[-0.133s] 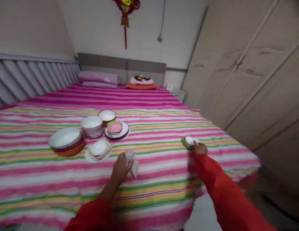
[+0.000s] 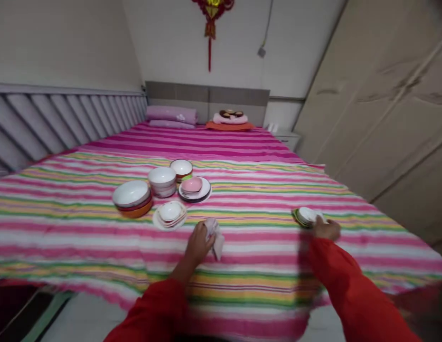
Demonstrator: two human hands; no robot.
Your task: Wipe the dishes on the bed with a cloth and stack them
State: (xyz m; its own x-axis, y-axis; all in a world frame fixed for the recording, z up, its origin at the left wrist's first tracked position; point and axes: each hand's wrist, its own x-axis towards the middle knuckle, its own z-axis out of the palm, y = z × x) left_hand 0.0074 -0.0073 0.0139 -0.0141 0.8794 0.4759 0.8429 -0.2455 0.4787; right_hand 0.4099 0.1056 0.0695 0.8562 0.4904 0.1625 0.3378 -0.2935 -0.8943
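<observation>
My left hand [image 2: 199,244] is closed around a white cloth [image 2: 214,237] above the striped bedspread [image 2: 242,247]. My right hand [image 2: 325,229] grips a small stack of saucers [image 2: 305,216], white on top with a green rim, resting on the bed at the right. Both arms wear red sleeves. To the left of the cloth lie several stacks of dishes: small white plates [image 2: 170,213], large bowls on an orange one [image 2: 132,198], white bowls [image 2: 162,182], a pink bowl on a plate [image 2: 194,188] and a white bowl with coloured rim [image 2: 181,168].
A pink pillow [image 2: 172,114] and an orange cushion with a tray of items [image 2: 230,120] sit at the headboard. A beige wardrobe [image 2: 384,104] stands to the right. A grey padded wall [image 2: 57,118] runs along the left. Floor shows at the bottom left.
The view has swung, so everything sits further right in the picture. Both hands keep their hold; the right hand stays on the saucers, the left on the cloth.
</observation>
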